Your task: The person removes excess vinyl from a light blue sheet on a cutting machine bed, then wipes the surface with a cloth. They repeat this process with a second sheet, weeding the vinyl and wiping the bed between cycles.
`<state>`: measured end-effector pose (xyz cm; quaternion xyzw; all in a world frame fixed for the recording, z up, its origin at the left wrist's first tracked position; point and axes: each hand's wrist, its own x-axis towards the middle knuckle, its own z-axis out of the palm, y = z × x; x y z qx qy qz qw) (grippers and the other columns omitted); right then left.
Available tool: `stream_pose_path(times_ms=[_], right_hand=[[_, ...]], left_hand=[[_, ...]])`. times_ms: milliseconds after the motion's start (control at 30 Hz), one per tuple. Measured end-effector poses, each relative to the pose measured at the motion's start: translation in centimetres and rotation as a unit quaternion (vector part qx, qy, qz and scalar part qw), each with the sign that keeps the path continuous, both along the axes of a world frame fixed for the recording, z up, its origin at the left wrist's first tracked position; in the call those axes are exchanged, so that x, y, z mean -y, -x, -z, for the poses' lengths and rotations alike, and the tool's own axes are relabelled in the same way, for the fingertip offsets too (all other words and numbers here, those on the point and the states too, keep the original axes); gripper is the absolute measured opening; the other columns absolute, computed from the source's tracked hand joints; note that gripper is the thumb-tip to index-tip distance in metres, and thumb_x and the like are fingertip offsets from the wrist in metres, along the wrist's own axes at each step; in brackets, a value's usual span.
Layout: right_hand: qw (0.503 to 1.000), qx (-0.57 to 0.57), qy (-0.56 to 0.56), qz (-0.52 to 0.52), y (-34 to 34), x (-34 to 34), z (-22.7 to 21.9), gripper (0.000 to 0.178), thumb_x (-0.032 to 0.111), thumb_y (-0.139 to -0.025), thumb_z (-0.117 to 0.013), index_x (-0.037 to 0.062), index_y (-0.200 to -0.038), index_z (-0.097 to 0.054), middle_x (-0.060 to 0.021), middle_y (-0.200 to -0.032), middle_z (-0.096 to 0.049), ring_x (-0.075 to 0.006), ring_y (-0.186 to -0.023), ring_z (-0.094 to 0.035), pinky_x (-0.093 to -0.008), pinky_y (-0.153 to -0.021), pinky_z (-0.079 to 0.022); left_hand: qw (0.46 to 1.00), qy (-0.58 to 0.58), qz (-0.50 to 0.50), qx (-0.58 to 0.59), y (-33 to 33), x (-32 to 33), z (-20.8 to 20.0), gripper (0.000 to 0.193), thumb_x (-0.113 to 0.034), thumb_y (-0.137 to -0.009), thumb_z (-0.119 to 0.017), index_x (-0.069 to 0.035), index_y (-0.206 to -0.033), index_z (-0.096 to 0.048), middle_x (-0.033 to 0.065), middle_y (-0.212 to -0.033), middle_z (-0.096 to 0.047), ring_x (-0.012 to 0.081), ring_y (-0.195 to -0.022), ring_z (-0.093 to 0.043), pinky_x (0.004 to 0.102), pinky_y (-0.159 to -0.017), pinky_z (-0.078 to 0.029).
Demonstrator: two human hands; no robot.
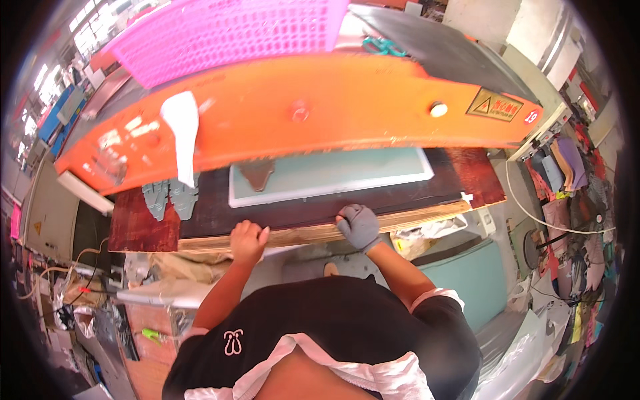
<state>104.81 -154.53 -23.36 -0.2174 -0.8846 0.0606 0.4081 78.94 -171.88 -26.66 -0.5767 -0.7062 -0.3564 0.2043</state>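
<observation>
My bare left hand (248, 241) is curled over the front edge of a thick wooden board (293, 235), its thumb pointing up. Farther right along that edge, my right hand (360, 228), in a grey glove, is closed on the board too. A black mat (333, 200) covers the board's middle. On it lies a pale green sheet (347, 175) with a white border, partly hidden beneath an orange press beam (267, 113). A small brown piece (257, 175) rests on the sheet's left part. Grey-green cut pieces (170, 199) sit on the board's left end.
A pink plastic basket (233, 33) and teal-handled scissors (383, 46) lie on top of the press. A white strip (183, 130) hangs over the beam's front. Coloured scraps (567, 213) pile up at the right. A teal panel (467, 280) stands below the board at right.
</observation>
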Motion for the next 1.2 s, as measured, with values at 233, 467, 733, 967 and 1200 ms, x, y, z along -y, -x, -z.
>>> stream_pose_path(times_ms=[233,467,733,967,1200], right_hand=[[0.924,-0.36,0.08,0.099,-10.2,-13.1,-12.2,0.028,0.02,-0.093,-0.045,0.0003,-0.074,-0.051,-0.005,-0.068,-0.052,-0.0157,-0.062,-0.046,-0.031,-0.061,-0.04],[0.92,-0.36,0.157,0.009,-11.7,-16.6,-9.8,0.023,0.018,-0.093,-0.046,0.0017,-0.078,-0.052,-0.0061,-0.066,-0.051,-0.0142,-0.067,-0.048,-0.0297,-0.06,-0.042],[0.998,0.023,-0.024,-0.056,-5.1,-8.3,-1.8,0.021,0.028,-0.077,-0.063,0.0082,-0.073,-0.06,-0.0114,-0.071,-0.058,-0.0332,-0.067,-0.057,-0.0432,-0.062,-0.046],[0.997,0.069,-0.016,-0.044,-3.1,-8.2,-1.4,0.021,0.03,-0.074,-0.063,0.0103,-0.065,-0.061,-0.0114,-0.068,-0.056,-0.0328,-0.065,-0.055,-0.0435,-0.059,-0.045],[0.997,0.079,0.0,-0.007,-4.1,-6.3,-0.1,0.018,0.026,-0.075,-0.064,0.0085,-0.071,-0.064,-0.0125,-0.074,-0.059,-0.034,-0.07,-0.056,-0.0431,-0.063,-0.046]], left_hand=[[0.997,-0.055,-0.061,-0.008,1.0,-2.8,0.2,0.025,-0.023,-0.076,-0.067,-0.007,-0.061,-0.052,0.0101,-0.071,-0.049,0.0314,-0.073,-0.051,0.0436,-0.062,-0.04],[0.991,-0.065,-0.103,-0.053,0.6,-4.2,-0.8,0.019,-0.017,-0.072,-0.062,-0.009,-0.061,-0.049,0.01,-0.071,-0.048,0.0312,-0.071,-0.05,0.0439,-0.059,-0.04],[0.991,-0.045,-0.113,-0.048,1.0,-3.8,-1.0,0.015,-0.016,-0.07,-0.061,-0.009,-0.062,-0.05,0.0082,-0.071,-0.048,0.0297,-0.072,-0.051,0.042,-0.061,-0.042],[0.995,-0.028,-0.097,0.017,1.7,-4.2,-0.8,0.019,-0.021,-0.072,-0.063,-0.009,-0.06,-0.053,0.0093,-0.072,-0.05,0.0302,-0.075,-0.053,0.0434,-0.066,-0.043],[0.993,0.001,-0.088,0.073,0.6,-2.7,-0.5,0.024,-0.024,-0.071,-0.066,-0.007,-0.058,-0.054,0.01,-0.072,-0.052,0.0306,-0.078,-0.053,0.0424,-0.07,-0.044]])
